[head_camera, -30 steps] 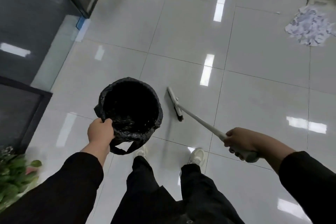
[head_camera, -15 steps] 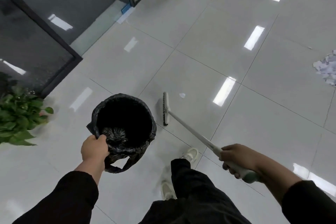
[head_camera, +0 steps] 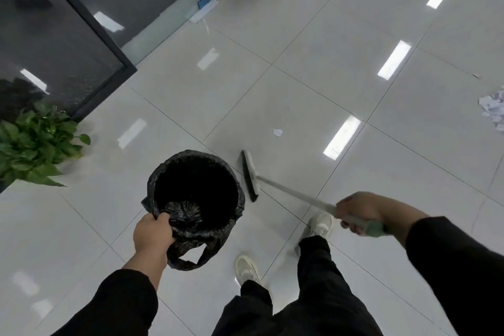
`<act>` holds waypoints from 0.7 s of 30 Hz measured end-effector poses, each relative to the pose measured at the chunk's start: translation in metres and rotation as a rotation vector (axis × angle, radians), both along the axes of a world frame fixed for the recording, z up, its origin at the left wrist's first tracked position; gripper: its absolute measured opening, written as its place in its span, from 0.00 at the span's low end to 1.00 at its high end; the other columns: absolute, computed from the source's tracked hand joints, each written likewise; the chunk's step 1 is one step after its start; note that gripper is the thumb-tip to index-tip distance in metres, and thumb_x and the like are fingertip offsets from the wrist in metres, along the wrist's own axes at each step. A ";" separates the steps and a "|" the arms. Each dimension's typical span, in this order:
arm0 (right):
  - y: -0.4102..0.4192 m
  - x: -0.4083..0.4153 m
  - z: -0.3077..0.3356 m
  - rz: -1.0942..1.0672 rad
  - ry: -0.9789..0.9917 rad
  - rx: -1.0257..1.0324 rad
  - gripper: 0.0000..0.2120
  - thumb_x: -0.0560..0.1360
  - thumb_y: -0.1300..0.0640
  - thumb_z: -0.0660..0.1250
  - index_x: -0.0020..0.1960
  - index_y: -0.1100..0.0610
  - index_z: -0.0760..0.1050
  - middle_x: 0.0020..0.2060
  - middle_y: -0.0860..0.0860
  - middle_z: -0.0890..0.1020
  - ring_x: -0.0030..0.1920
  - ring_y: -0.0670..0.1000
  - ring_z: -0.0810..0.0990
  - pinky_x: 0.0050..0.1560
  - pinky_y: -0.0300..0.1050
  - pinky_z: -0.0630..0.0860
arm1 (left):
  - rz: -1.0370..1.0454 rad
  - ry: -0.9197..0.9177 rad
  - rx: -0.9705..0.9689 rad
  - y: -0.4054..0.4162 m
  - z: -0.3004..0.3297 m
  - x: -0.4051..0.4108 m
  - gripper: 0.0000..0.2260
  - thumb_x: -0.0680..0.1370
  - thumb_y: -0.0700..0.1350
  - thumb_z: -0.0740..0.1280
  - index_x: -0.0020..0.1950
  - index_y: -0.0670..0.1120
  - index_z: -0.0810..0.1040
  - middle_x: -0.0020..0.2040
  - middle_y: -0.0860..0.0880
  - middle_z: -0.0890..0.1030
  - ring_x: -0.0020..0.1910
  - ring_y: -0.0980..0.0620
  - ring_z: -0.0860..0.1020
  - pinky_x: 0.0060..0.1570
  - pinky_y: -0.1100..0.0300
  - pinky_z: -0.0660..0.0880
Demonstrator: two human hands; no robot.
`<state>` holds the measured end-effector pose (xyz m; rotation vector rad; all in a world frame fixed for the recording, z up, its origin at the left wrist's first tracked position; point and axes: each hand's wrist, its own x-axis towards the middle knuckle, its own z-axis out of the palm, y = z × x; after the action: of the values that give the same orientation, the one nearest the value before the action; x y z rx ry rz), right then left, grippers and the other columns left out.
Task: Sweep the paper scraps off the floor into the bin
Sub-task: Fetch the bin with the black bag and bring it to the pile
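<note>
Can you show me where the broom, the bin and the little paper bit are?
broom (head_camera: 249, 175): head view, on its brush head.
bin (head_camera: 152, 185): head view, on its bagged left rim.
little paper bit (head_camera: 277, 132): head view, on its middle.

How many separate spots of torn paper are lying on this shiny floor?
3: a single white paper scrap just beyond the grey broom head, a pile of white paper scraps cut off by the right edge, and a tiny fleck above it. More may lie outside the view.

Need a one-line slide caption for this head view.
Left hand grips black-bagged round bin; right hand holds grey long-handled broom, white paper scrap ahead on glossy tiled floor.
</note>
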<state>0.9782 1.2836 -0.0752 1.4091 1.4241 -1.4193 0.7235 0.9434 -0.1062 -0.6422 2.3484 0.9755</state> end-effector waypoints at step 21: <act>0.195 -0.007 -0.040 -0.393 0.120 -0.158 0.08 0.77 0.66 0.66 0.54 0.68 0.77 0.35 0.60 0.77 0.24 0.50 0.72 0.24 0.37 0.70 | 0.082 0.027 -0.173 0.189 0.015 0.048 0.08 0.82 0.43 0.63 0.49 0.39 0.76 0.42 0.40 0.80 0.41 0.38 0.81 0.52 0.40 0.82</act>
<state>0.9711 1.4791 -0.1155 1.5800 1.1134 -1.8464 0.7714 1.1322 -0.0917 -0.8026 2.4664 0.8259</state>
